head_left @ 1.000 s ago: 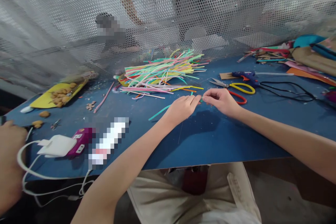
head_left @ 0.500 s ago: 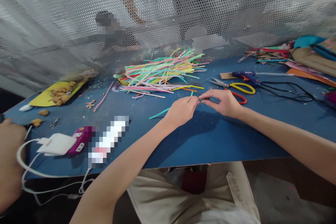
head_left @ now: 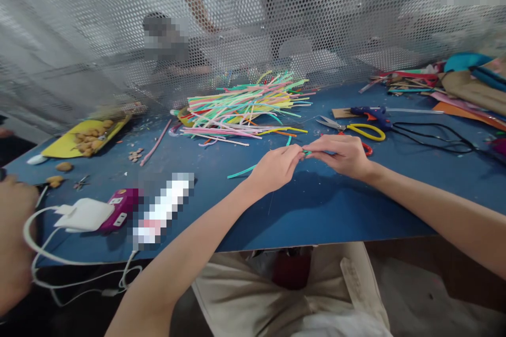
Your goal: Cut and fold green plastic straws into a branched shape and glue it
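My left hand is closed on a teal pipe cleaner, whose long end sticks out to the left behind the wrist. Another short teal end shows above the knuckles. Fingertip to fingertip with it, my right hand pinches a bit of the same green-teal piece between thumb and fingers. The pinched part is mostly hidden by the fingers. Just behind the right hand lie open scissors with one yellow and one red handle. A big heap of pastel pipe cleaners lies beyond both hands.
A blue glue gun with a black cord rests at right. To the left are a pixelated phone-like object, a purple power strip with a white charger, and a yellow tray of brown pieces. Another person's hand is at far left.
The right hand's fingers have straightened and drawn closer together at the pinch. Both hands have shifted slightly right, and a little more green shows between the fingertips.
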Demonstrator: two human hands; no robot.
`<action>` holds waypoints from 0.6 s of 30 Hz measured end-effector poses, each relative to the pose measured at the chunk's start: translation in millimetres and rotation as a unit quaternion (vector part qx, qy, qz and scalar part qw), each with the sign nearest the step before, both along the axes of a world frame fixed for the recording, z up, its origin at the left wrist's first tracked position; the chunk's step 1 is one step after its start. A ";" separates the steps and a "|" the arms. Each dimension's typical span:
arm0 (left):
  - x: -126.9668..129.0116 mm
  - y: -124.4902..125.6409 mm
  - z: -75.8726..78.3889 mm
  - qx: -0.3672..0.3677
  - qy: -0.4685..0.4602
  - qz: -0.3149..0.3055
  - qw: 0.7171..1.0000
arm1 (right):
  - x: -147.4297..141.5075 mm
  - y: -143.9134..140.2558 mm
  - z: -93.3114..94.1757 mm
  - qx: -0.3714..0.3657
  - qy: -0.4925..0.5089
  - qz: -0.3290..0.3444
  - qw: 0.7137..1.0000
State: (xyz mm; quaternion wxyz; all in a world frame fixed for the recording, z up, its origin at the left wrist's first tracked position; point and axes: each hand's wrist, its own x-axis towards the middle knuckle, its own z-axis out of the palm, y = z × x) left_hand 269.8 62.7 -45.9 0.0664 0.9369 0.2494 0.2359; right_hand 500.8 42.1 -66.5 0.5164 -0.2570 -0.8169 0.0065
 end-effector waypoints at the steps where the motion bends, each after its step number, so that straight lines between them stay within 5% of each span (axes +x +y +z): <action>1: -0.3 0.1 0.3 -0.004 0.003 0.000 1.000 | 0.2 -0.6 0.0 -0.005 0.003 -0.004 1.000; 8: -3.0 2.7 -1.1 -0.036 0.023 -0.012 0.999 | 1.7 -8.1 5.0 -0.142 -0.016 -0.010 0.990; 18: -5.5 2.7 9.7 -0.106 0.061 -0.009 0.992 | 1.7 -0.8 6.6 -0.093 -0.036 0.024 0.995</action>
